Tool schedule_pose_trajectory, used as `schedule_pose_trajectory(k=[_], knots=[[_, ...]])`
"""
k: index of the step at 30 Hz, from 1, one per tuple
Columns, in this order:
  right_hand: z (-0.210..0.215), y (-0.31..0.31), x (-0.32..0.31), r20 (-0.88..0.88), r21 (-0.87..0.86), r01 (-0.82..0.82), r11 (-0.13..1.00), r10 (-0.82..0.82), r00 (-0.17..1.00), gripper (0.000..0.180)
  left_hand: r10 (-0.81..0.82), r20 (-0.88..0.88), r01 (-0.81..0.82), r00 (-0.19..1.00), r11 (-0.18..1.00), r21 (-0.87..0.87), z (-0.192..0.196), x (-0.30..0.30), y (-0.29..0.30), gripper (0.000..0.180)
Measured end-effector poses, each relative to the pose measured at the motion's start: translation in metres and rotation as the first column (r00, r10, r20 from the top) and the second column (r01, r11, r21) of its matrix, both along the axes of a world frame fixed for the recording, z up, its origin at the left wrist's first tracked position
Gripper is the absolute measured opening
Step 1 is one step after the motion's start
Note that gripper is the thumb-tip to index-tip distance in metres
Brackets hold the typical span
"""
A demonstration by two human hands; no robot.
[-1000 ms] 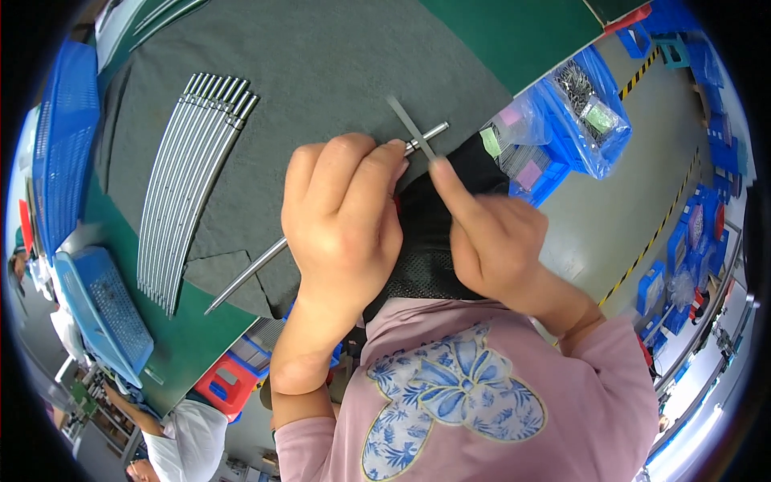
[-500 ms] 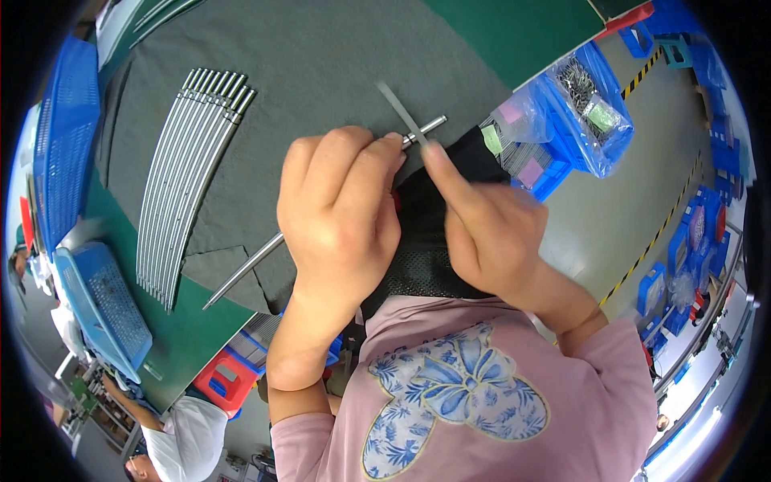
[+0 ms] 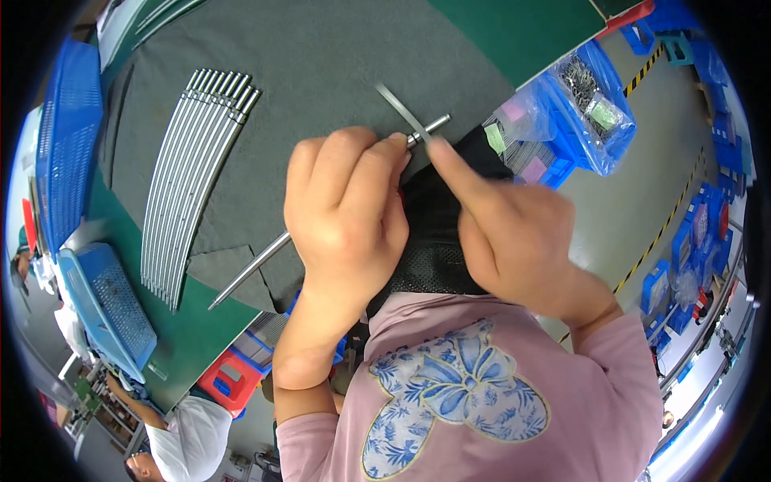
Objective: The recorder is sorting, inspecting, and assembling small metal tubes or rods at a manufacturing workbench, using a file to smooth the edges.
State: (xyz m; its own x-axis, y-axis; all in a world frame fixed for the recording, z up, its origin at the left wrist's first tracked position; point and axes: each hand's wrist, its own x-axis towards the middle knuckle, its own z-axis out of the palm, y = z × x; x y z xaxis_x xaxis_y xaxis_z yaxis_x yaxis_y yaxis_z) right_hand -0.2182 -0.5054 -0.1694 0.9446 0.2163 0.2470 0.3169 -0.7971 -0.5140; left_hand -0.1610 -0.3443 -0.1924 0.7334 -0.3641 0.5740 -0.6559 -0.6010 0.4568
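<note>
My left hand [image 3: 345,217] is closed round a thin metal rod [image 3: 249,271], which runs slantwise from the lower left to its upper right end beyond my fingers. Close to that end, a collar with grooves shows on the rod. A flat metal file [image 3: 400,106], slightly blurred, lies across the rod just past my left fingertips. My right hand [image 3: 518,241] grips the file's near end, with the index finger stretched along it; its handle, if any, is hidden. To the left, several similar rods [image 3: 193,177] lie side by side on a grey cloth [image 3: 321,64].
Blue perforated baskets [image 3: 116,309] stand along the left side of the green table [image 3: 490,40]. On the right are blue bins [image 3: 594,153] with bagged metal parts. A red stool [image 3: 229,381] and another person in a white shirt [image 3: 189,438] are at lower left.
My right hand has shifted slightly right and down, with the file still across the rod. The left hand keeps its hold on the rod. The whole view has drifted a little.
</note>
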Motion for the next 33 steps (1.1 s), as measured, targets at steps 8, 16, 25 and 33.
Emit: schedule_pose_trajectory(k=[8, 16, 25, 33], knots=[[-0.001, 0.002, 0.009, 0.015, 0.059, -0.013, 0.998, 0.012, 1.000, 0.053, -0.004, 0.017, 0.004, 1.000, 1.000, -0.003, 0.001, 0.003, -0.001, 0.025], [-0.031, 0.005, 0.004, 0.225, 0.072, 0.014, 0.997, -0.030, 0.974, 0.052, -0.024, -0.014, 0.024, 1.000, 1.000, 0.002, 0.002, 0.003, -0.001, 0.025], [-0.058, 0.015, 0.016, 0.395, 0.074, 0.095, 0.993, -0.116, 0.911, 0.050, -0.025, -0.013, 0.025, 1.000, 1.000, 0.010, 0.002, 0.005, -0.001, 0.025], [-0.065, 0.015, 0.012, 0.419, 0.086, 0.081, 0.993, -0.110, 0.901, 0.049, -0.020, -0.020, 0.020, 1.000, 1.000, 0.003, 0.002, 0.004, 0.000, 0.024]])
